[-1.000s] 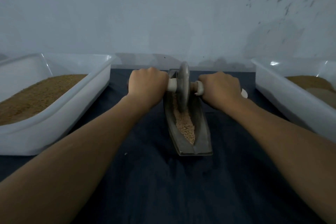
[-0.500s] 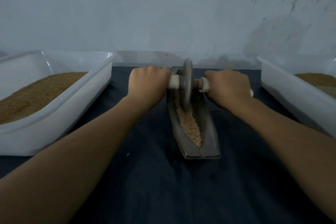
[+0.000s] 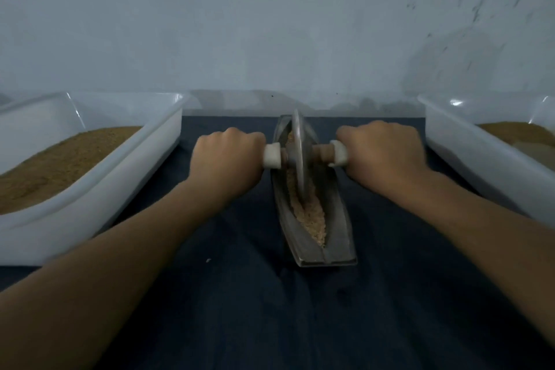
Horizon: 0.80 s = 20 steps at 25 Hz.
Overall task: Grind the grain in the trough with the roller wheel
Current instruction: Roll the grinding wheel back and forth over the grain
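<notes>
Taking the trough as dial centre, we list items from largest to smallest. A pale, scuffed wall (image 3: 270,24) fills the field at 12 o'clock. A dark cloth (image 3: 240,324) covers the work surface down to 6 o'clock. At 9 o'clock we find a white plastic tub (image 3: 105,213) holding brown meal (image 3: 60,165); our left forearm passes near its wall. At 3 o'clock a second white tub (image 3: 480,165) holds a smaller brown heap (image 3: 516,132), and our right forearm runs just beside it. A strip of bare cloth separates each tub from the trough.

The trough (image 3: 339,231), a narrow grey boat-shaped channel, lies on the cloth with its long axis running 12 to 6 o'clock. The roller wheel (image 3: 298,159) stands upright on edge in the channel, its lower rim sunk in the grain (image 3: 312,216). The larger visible heap of grain lies toward 6 o'clock of the wheel.

Our left hand (image 3: 228,159) wraps in a full fist around the axle handle at 9 o'clock of the wheel; a white sleeve (image 3: 272,155) shows between fist and disc. Our right hand (image 3: 384,153) grips the opposite handle at 3 o'clock likewise, beside a second white collar (image 3: 338,153). The wheel sits midway between both fists. A pale crumb (image 3: 208,260) lies on the cloth at 9 o'clock of the trough's near end.
</notes>
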Available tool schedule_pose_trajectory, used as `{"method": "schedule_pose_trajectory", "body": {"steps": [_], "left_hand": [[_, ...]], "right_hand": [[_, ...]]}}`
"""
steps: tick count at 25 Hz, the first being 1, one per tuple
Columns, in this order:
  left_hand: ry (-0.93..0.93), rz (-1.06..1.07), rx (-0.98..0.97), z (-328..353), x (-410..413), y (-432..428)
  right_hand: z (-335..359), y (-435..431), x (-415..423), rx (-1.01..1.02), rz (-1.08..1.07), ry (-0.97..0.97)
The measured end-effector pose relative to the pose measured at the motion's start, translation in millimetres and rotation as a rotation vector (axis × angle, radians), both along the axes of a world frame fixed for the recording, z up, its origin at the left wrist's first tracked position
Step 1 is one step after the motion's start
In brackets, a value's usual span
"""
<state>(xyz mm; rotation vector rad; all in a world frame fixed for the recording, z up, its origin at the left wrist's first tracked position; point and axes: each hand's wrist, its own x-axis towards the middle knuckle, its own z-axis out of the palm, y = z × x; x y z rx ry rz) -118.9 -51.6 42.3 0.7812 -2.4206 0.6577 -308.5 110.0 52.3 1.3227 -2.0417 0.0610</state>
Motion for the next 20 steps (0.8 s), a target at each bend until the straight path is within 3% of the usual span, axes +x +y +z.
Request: {"method": "schedule_pose_trajectory", "body": {"steps": [3,5,9,12,14,17,19,20], "left_hand": [[-0.047,0.058,0.017,22.2,-38.8,-8.6],[-0.091,0.018,-0.029,24.9,-33.8,-6.2],[0.016,-0.145,-0.076,-1.2,25.0,15.5],[0.012,-0.118,-0.025,-11.4,35.2,12.3],[-0.013,0.008,-0.026,-5.5,13.5,4.4],[-0.041,0.030,-0.008,20.2,-32.5,-9.4],[-0.098,0.014,-0.013,28.5,-36.6,-10.9],[-0.105,-0.007,-0.025,25.7,-26.8,-8.9]], "right_hand": [[5.3,-33.3,-10.9,0.026,-0.121,-0.323],[-2.4,-22.0,-11.2,0.044,-0.099,-0.373],[-8.8,32.7,2.6,-0.077,0.079,0.109],[-3.9,29.8,2.7,-0.021,0.069,0.149],[-3.4,2.3,-3.5,0.012,0.018,0.028],[1.2,-31.0,-15.0,0.014,-0.102,-0.309],[-2.0,-29.8,-20.6,0.048,-0.103,-0.388],[-3.1,-19.7,-19.0,0.045,-0.066,-0.335]]}}
